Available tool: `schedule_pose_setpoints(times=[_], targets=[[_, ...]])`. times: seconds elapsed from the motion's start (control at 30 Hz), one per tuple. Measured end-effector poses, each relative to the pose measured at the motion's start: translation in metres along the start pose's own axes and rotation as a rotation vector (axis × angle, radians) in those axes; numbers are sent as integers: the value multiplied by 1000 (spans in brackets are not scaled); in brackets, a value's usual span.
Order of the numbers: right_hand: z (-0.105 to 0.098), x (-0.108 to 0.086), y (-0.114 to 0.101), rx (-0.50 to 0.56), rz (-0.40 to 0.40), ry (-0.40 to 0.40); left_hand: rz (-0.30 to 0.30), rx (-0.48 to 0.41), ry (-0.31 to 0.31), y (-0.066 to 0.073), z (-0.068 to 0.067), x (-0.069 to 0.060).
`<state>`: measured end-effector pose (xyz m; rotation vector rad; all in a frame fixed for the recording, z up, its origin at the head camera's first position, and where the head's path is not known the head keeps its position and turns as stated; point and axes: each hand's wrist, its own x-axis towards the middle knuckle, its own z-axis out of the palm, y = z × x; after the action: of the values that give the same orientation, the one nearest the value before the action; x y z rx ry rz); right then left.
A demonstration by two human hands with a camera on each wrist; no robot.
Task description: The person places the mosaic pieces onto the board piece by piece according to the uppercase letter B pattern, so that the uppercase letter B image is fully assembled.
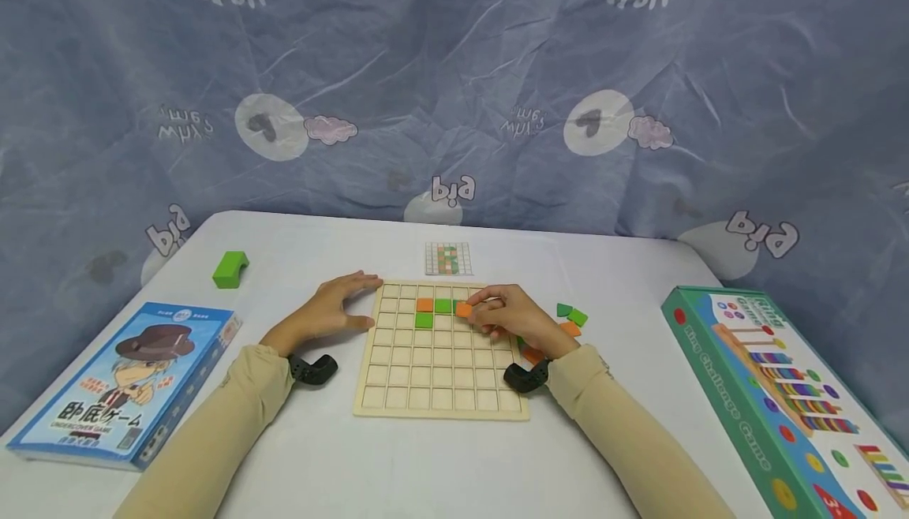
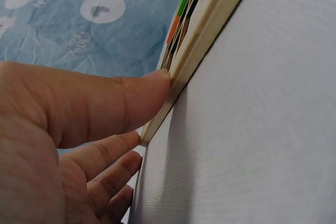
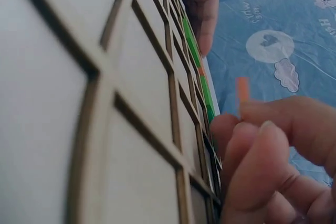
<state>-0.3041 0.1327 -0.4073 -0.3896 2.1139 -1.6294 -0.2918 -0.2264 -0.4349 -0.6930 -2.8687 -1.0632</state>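
ok so clock face here has the middle of the wooden grid board (image 1: 419, 377) as its centre, with 12 pointing away from me. my left hand (image 1: 328, 310) is over at 10 o'clock, thumb and fingers fairly straight with a wide gap between them. the thumb presses the board's side edge, a fingertip meets the corner near 11, and for the other fingers i can't tell if they touch the wood.

my right hand (image 1: 517, 318) is the busy one: thumb and index pinching a small orange tile (image 1: 463, 310) at about 1 o'clock, held up over the board and apart from it. the remaining fingers are curled in underneath.

already sitting in the grid: a flat orange square (image 1: 424, 304) and a lower green square (image 1: 424, 320), both round 11, plus an upper green square (image 1: 443, 306) at 12. little pattern card (image 1: 448, 259) lies past the board at 12, and some loose tiles (image 1: 577, 317) are scattered between 2 and 3, beside my right hand.
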Motion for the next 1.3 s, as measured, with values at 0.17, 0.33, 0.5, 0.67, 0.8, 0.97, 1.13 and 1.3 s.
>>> schedule_pose_setpoints(times=[0.17, 0.33, 0.5, 0.67, 0.8, 0.97, 1.13, 1.3], targets=[[1, 0, 6, -86, -55, -20, -3, -14, -7, 0, -1, 0], [1, -1, 9, -158, -109, -34, -2, -24, -9, -1, 0, 1], [1, -1, 8, -182, -118, -36, -8, -24, -12, -4, 0, 2], [2, -1, 8, -189, -113, -29, -4, -27, -13, -5, 1, 2], [2, -1, 10, -186, -104, -29, 5, -26, -11, -4, 0, 1], [3, -3, 7, -170, -92, -28, 0, -26, -10, -2, -1, 0], [-1, -7, 2, -94, -58, -37, -8, -25, -1, -1, 0, 0], [-9, -16, -4, -38, -36, -33, -9, -16, -1, -1, 0, 1]])
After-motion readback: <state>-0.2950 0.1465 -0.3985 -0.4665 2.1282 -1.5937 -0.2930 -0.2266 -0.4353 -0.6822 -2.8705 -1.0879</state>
